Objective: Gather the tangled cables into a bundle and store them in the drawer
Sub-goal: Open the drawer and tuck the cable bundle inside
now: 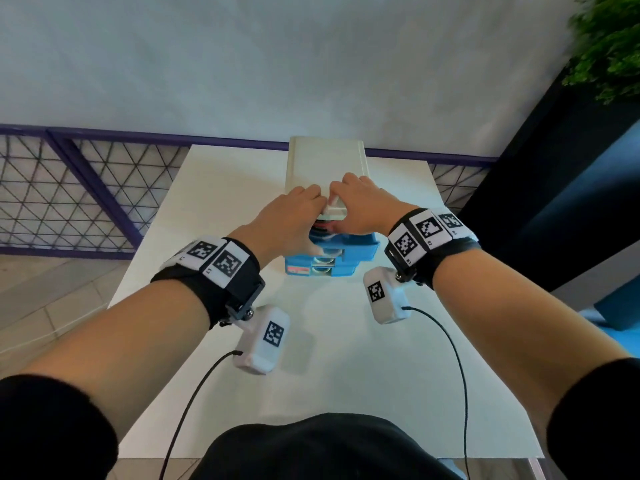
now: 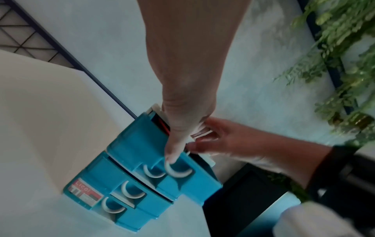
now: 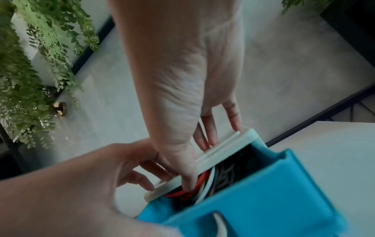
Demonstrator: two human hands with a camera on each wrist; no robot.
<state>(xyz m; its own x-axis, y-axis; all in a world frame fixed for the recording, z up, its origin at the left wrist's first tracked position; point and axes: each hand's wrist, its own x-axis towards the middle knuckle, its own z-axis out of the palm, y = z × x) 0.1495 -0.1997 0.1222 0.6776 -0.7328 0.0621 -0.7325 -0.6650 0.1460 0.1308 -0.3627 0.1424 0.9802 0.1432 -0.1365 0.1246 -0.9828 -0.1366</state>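
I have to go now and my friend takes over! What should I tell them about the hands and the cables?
Left hand: at the open top drawer, thumb on its blue front, fingers by the cabinet's white top edge.
Right hand: thumb pressing the cables down inside, fingers resting straight on the white cabinet top.
Cables: red, white and dark ones bunched inside the drawer; none seen on the table.
Done: gathered and put in.
Left: tuck any strands below the rim, push the drawer shut. The lower drawers look closed or nearly so.
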